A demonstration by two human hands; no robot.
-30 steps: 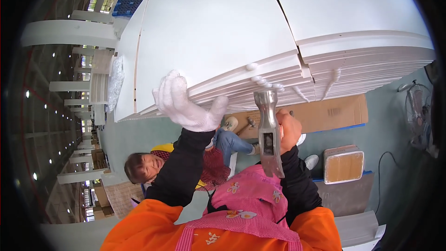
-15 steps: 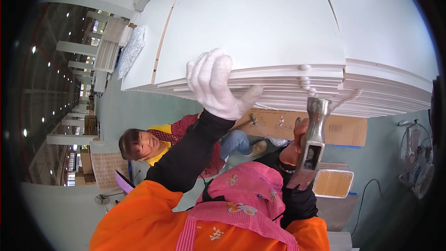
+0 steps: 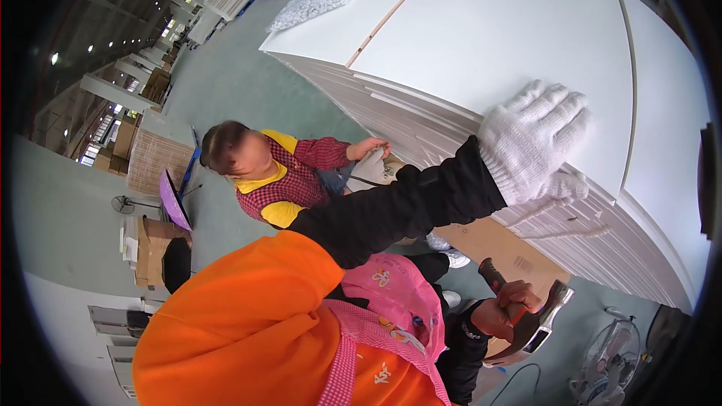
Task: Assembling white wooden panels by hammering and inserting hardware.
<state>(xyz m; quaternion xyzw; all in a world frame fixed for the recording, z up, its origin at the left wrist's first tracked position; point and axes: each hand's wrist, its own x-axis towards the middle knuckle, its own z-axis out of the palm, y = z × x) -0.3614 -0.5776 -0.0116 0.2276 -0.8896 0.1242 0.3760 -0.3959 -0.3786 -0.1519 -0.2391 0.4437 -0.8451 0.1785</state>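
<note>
My left hand (image 3: 535,139), in a white knitted glove, lies with its fingers flat on the top white panel (image 3: 526,37) of a tall stack, the thumb over the panel's near edge. It holds nothing. Below the thumb, a thin pale strand-like piece (image 3: 575,234) juts from the stack's side; I cannot tell its kind. Lower right, my right hand (image 3: 505,312) is closed around a claw hammer, its metal head (image 3: 555,307) on the right and the dark grip's end (image 3: 492,274) sticking up. The hammer is held apart from the stack.
Another person (image 3: 289,173) sits low beside the stack, a pale cloth-like thing in hand. A cardboard box (image 3: 511,256) lies at the stack's foot. A standing fan (image 3: 609,361) is lower right; a bag of small white pieces (image 3: 312,1) rests on the far panel end.
My view has turned. My left hand has moved rightward from the panel's edge onto its top. The hammer, raised near the edge before, is now lower and farther right.
</note>
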